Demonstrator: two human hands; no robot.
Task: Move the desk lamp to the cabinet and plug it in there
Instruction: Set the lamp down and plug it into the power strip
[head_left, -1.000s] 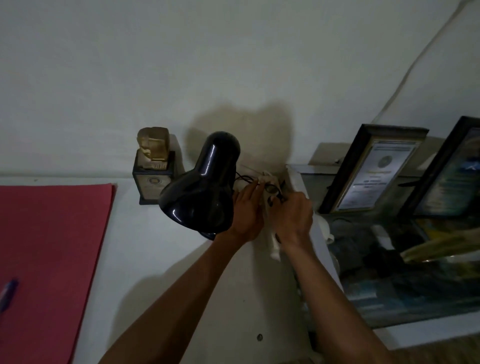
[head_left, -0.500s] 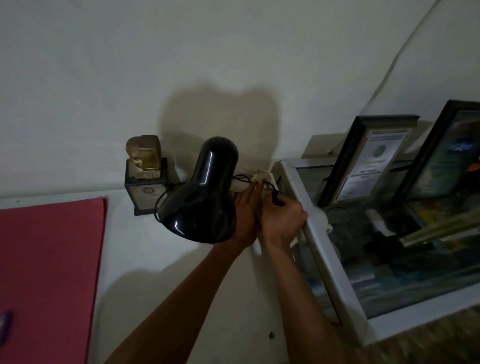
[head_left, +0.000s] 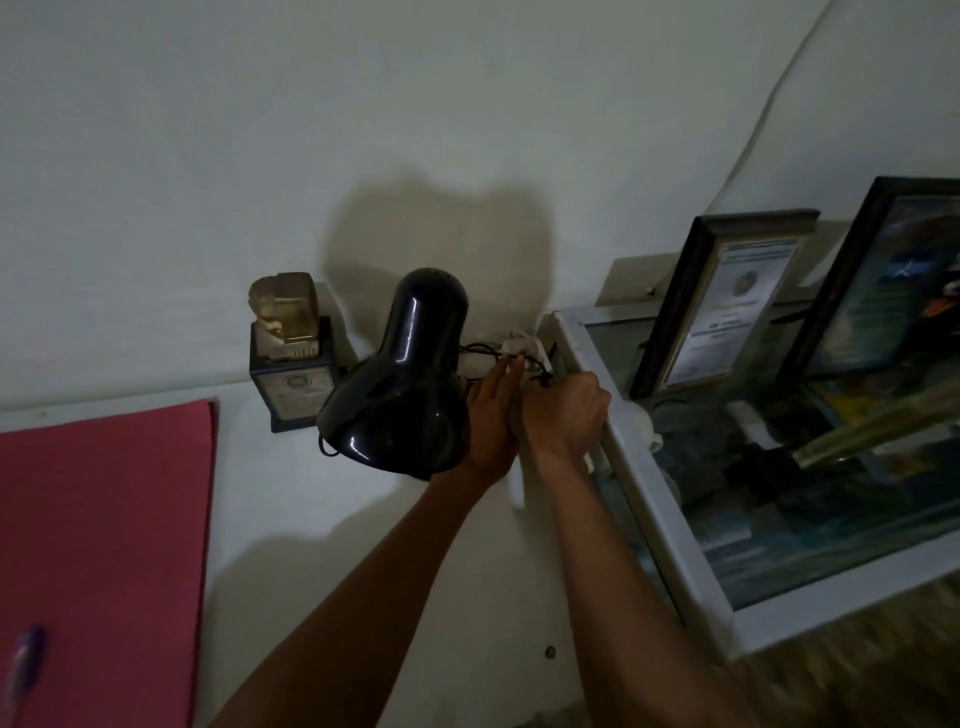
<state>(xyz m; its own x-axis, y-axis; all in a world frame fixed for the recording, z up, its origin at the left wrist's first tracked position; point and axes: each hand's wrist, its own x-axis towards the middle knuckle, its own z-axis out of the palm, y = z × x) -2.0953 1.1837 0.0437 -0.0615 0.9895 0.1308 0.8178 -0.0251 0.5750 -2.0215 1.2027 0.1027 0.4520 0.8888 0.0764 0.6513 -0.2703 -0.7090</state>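
Note:
A black desk lamp (head_left: 402, 384) stands on a white surface (head_left: 291, 499) by the wall, its glossy shade tilted toward me. Its thin black cord (head_left: 480, 349) loops to the right toward a white power strip (head_left: 524, 347) at the wall. My left hand (head_left: 491, 415) rests flat against the power strip just right of the shade, fingers extended. My right hand (head_left: 569, 415) is closed around the lamp's black plug (head_left: 544, 379) at the strip. The room is dim, so the sockets are hard to make out.
A glass-topped white cabinet (head_left: 644, 467) sits at the right, with two framed certificates (head_left: 727, 296) leaning on the wall. A gold trophy (head_left: 291, 353) stands left of the lamp. A red mat (head_left: 104, 545) and a purple pen (head_left: 23, 665) lie at the left.
The view has shifted slightly down and right. My right hand has pushed a little closer to the power strip with the plug; my left hand stays against it.

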